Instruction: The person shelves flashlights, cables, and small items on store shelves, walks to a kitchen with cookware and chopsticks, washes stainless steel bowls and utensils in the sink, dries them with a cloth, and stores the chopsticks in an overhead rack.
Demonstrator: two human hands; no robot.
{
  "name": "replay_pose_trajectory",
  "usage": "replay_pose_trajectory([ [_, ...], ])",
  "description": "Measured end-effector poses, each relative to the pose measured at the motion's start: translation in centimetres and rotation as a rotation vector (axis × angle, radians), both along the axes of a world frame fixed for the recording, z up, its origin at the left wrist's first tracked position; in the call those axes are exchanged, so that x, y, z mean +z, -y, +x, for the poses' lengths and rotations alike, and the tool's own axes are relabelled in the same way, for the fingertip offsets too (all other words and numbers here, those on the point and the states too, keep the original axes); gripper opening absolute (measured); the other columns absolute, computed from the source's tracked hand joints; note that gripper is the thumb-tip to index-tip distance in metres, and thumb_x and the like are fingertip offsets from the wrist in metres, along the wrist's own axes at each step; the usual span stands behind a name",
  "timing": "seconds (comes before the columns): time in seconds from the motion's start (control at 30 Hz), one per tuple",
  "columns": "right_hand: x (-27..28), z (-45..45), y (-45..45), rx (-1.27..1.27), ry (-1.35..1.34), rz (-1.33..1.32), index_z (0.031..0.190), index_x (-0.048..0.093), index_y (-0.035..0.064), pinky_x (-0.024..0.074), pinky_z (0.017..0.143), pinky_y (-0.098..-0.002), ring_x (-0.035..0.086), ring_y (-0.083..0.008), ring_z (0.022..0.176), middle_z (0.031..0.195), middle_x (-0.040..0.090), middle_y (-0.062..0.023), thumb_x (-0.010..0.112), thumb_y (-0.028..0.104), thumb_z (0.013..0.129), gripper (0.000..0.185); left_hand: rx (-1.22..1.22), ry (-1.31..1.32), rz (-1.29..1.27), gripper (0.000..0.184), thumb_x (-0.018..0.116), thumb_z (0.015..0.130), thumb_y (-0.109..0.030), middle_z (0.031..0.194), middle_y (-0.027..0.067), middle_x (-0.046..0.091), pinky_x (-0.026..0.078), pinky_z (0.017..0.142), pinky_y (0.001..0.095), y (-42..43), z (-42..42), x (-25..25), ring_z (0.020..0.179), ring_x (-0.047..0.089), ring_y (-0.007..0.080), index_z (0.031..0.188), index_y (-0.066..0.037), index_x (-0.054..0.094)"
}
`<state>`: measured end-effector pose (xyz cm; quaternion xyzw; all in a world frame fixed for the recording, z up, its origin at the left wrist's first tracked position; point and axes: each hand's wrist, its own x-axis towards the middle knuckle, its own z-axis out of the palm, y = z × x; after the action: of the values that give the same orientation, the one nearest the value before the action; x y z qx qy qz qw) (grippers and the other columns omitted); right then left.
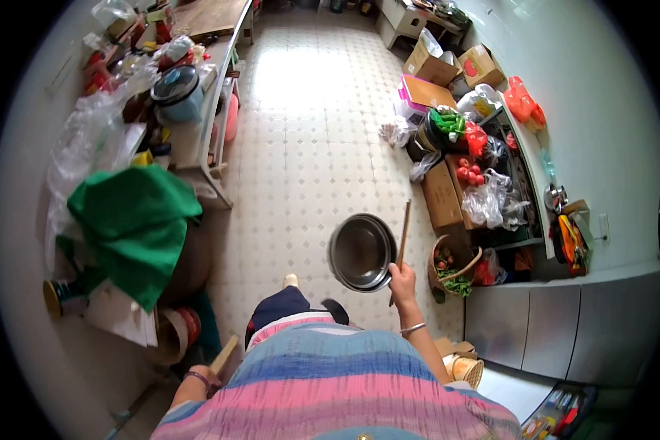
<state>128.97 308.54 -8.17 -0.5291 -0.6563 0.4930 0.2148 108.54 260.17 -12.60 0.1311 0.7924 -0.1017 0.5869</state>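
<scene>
My right hand (402, 282) is closed on the rim of a round stainless steel basin (361, 253), held out over the floor. Its rim looks doubled; whether two basins are nested, I cannot tell. The same hand grips long wooden chopsticks (405, 229), which stand up beside the basin. Down by my left hip, my left hand (210, 378) appears closed on a flat, pale wooden piece (224, 355). My shirt hides part of that hand, and the wooden piece shows only in part.
A green cloth (136, 227) covers something at left, beside a cluttered table with a blue-lidded pot (177, 93). At right stand a vegetable basket (451, 265), a cardboard box (441, 192), tomatoes (469, 173) and metal cabinets (554, 326). Tiled floor (301, 147) runs ahead between them.
</scene>
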Motion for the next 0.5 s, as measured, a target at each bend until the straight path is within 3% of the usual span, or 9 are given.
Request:
replay_pose_trajectory([
  [0.13,-0.5,-3.1,-8.5,-0.125,0.015,0.04,0.07,0.054,-0.0019,0.0397,0.052,-0.0301,0.046,-0.0108,0.057,0.06,0.053,-0.0042,0.056,0.014,0.081,0.019,0.215,0.163,0.171,0.039,0.061,0.072,-0.039,0.095,0.0167,0.064,0.049,0.075,0.0378,-8.1,-7.5,-0.5,0.089,0.063,0.0275,0.094,-0.006,0.067],
  [0.17,1.1,-5.2,-10.2,-0.13,-0.015,0.146,0.069,0.053,-0.0017,0.0356,0.046,-0.028,0.043,-0.0086,0.053,0.059,0.05,-0.0001,0.056,0.015,0.083,0.022,0.162,0.102,0.238,0.039,0.06,0.072,-0.038,0.092,0.0173,0.064,0.048,0.074,0.039,-10.6,-9.9,-4.0,0.087,0.062,0.0292,0.093,-0.005,0.066],
  [0.23,-0.1,-7.8,-14.6,-0.176,-0.012,0.114,0.068,0.052,-0.003,0.0366,0.05,-0.0298,0.042,-0.0095,0.057,0.06,0.05,-0.0006,0.057,0.015,0.082,0.023,-0.087,-0.117,0.373,0.04,0.057,0.073,-0.038,0.083,0.0187,0.064,0.048,0.073,0.0418,-15.6,-15.6,-13.1,0.082,0.061,0.0341,0.089,-0.003,0.066],
  [0.27,1.0,-9.7,-16.7,-0.202,-0.04,0.01,0.068,0.052,-0.0026,0.0355,0.048,-0.0291,0.042,-0.009,0.055,0.059,0.049,0.0001,0.057,0.014,0.082,0.022,-0.009,-0.275,0.43,0.039,0.056,0.074,-0.036,0.089,0.0201,0.063,0.047,0.077,0.042,-21.4,-18.4,-12.5,0.087,0.06,0.0352,0.092,-0.003,0.065],
  [0.33,-4.1,-11.1,-23.1,-0.183,-0.056,-0.024,0.069,0.051,-0.001,0.0326,0.044,-0.0273,0.04,-0.0075,0.051,0.057,0.047,0.0014,0.055,0.013,0.083,0.02,0.073,-0.362,0.568,0.042,0.055,0.074,-0.033,0.103,0.019,0.061,0.045,0.087,0.0403,-31.3,-24.5,-13.1,0.097,0.057,0.0344,0.105,-0.004,0.061],
  [0.47,-3.9,-20.1,-35.1,-0.028,0.041,0.325,0.067,0.05,-0.0021,0.0363,0.049,-0.0311,0.041,-0.0102,0.054,0.056,0.046,-0.0014,0.055,0.01,0.08,0.019,0.337,-0.382,0.607,0.042,0.058,0.074,-0.031,0.098,0.0161,0.064,0.046,0.086,0.0376,-49.4,-33.4,-7.3,0.096,0.059,0.0317,0.11,-0.01,0.06],
  [0.5,-3.6,-22.6,-38.1,0.003,-0.016,0.267,0.069,0.05,-0.0034,0.0374,0.051,-0.0324,0.042,-0.0115,0.056,0.057,0.047,-0.0046,0.055,0.01,0.08,0.018,0.34,-0.378,0.586,0.041,0.059,0.074,-0.031,0.098,0.0157,0.064,0.046,0.086,0.0373,-51.8,-34.9,-7.0,0.096,0.059,0.0313,0.11,-0.01,0.06],
])
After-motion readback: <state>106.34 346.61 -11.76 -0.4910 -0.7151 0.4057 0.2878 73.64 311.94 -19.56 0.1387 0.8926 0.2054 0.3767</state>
